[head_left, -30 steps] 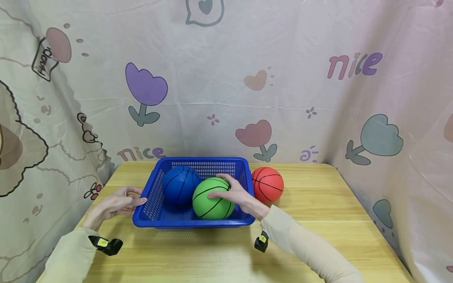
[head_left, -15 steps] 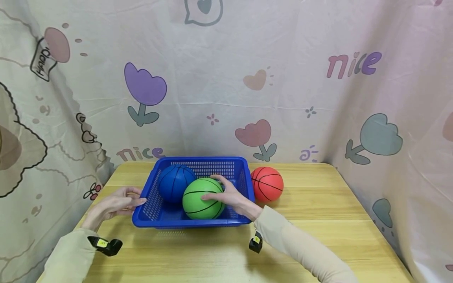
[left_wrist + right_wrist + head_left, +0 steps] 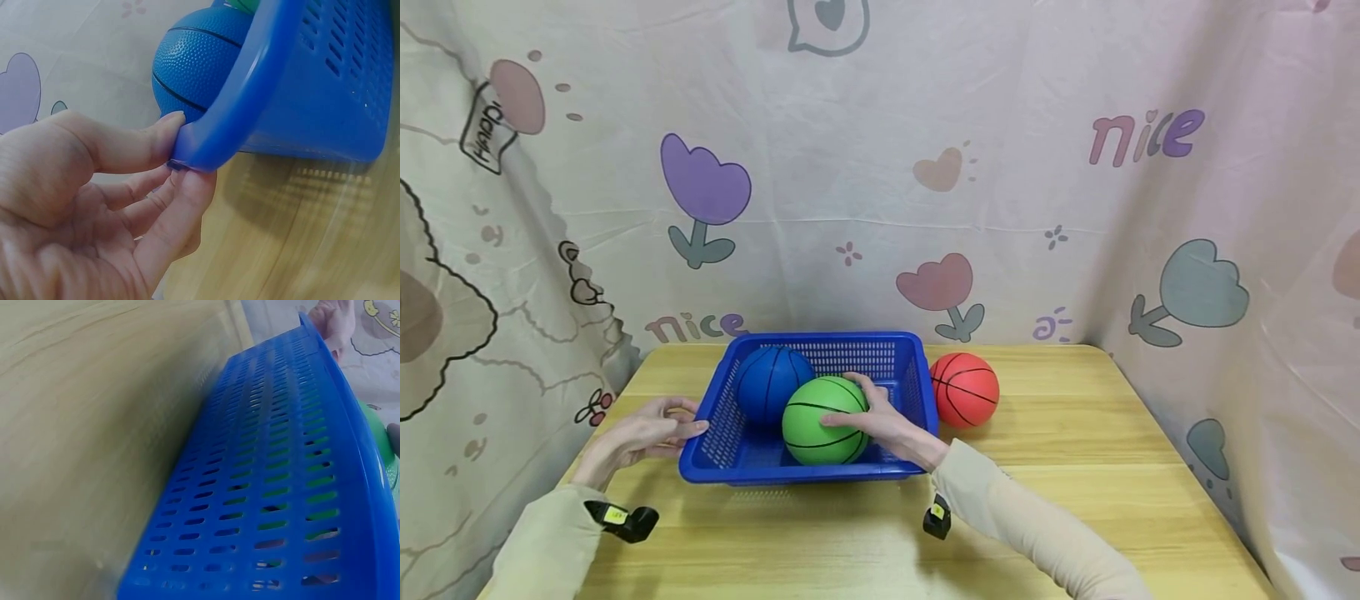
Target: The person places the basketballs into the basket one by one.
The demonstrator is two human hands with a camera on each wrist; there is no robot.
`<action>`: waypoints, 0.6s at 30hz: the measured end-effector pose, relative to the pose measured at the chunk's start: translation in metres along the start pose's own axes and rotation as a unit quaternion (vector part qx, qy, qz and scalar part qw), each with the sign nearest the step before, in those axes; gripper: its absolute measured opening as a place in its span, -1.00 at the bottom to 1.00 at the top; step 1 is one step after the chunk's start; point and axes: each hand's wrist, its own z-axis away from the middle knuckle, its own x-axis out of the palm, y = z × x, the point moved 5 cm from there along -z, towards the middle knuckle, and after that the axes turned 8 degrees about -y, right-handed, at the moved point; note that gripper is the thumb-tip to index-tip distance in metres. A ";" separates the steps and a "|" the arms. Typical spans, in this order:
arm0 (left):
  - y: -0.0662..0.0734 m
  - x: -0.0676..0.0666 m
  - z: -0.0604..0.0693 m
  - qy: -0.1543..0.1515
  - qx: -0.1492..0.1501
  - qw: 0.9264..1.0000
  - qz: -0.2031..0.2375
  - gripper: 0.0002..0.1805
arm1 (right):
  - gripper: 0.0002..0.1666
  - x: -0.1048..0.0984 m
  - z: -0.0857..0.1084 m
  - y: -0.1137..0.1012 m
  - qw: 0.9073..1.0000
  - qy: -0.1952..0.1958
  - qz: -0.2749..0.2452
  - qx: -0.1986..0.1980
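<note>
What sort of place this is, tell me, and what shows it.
Probably an indoor tabletop filming or recording corner: a wood-grain table, a wrinkled, cartoon-printed cloth hung behind it, and a black camera worn on the left wrist.

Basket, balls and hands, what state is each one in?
Basket, upright, holding two balls
Blue ball, inside the basket
Green ball, inside the basket, gripped
Red ball, on the table, outside the basket
Left hand, pinching the basket's rim
Right hand, gripping the green ball
</note>
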 end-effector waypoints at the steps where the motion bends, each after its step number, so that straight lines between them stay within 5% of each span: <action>1: 0.000 0.000 0.000 0.000 0.001 1.000 0.001 -0.24 | 0.04 0.000 0.000 0.000 1.000 0.000 0.016 0.003; 7: 0.000 0.001 0.001 0.000 0.003 1.000 0.004 -0.26 | 0.16 0.000 0.002 0.001 0.995 0.003 0.095 0.015; 18: 0.000 0.001 0.001 0.000 0.005 1.000 0.009 -0.29 | 0.05 0.003 -0.002 0.005 0.997 -0.010 0.070 -0.004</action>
